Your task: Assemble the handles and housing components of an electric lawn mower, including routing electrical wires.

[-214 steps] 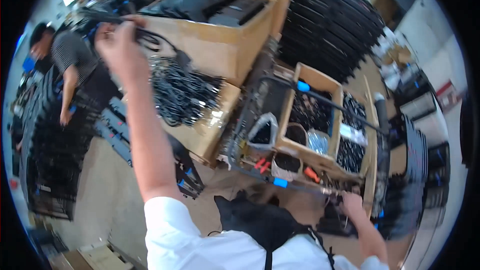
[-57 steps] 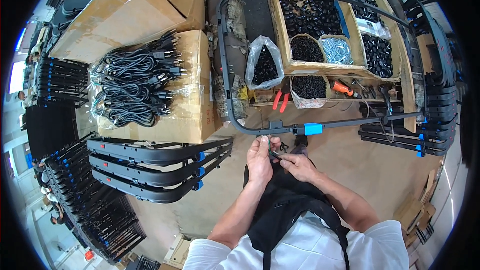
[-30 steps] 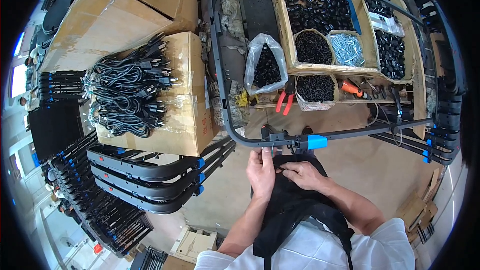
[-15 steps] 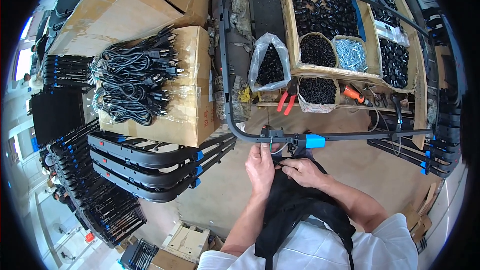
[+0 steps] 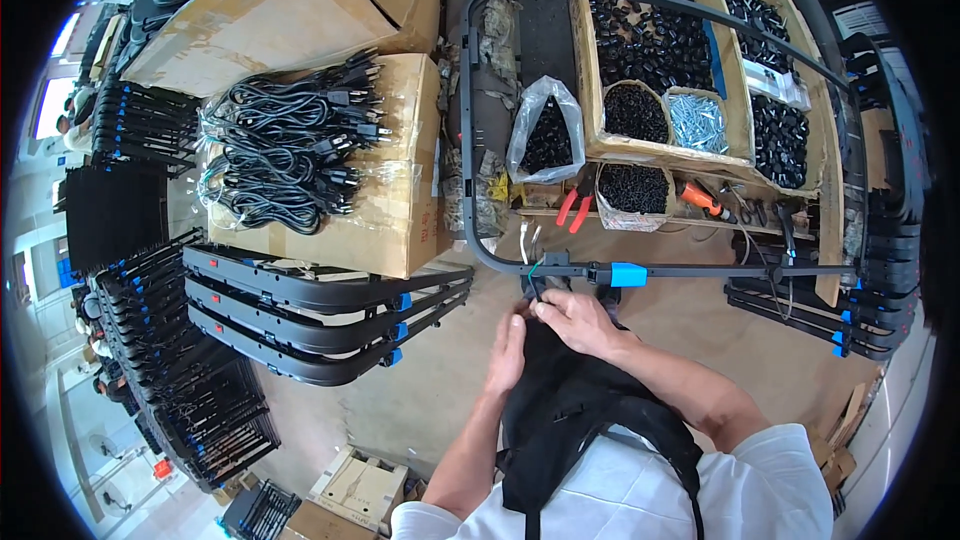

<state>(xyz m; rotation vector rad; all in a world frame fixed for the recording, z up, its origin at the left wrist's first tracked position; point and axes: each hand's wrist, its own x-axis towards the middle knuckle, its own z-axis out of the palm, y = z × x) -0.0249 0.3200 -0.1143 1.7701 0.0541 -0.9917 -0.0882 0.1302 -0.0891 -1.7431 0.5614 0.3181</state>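
A black tubular frame (image 5: 690, 271) with rounded corners and blue clips (image 5: 628, 275) lies across the bench in front of me. At its near left corner, a thin green wire (image 5: 536, 278) loops down beside a small black block on the tube. White wire ends (image 5: 529, 238) stick up just beyond the tube. My right hand (image 5: 580, 324) is closed in a pinch on the wires just below the tube. Close by on the left, my left hand (image 5: 508, 352) has its fingers drawn together; what lies between them is hidden.
Black power cords (image 5: 290, 145) lie bundled on a cardboard box (image 5: 400, 210) at left, above stacked black frames (image 5: 290, 325). A wooden parts tray (image 5: 690, 152) holds black fittings and screws. Red-handled pliers (image 5: 574, 208), an orange-handled tool (image 5: 703, 199) and a bag of black parts (image 5: 546, 135) are near.
My left hand has come down and left, off the tube. My right hand has moved up and left to the wires. White wire ends now show beyond the tube.
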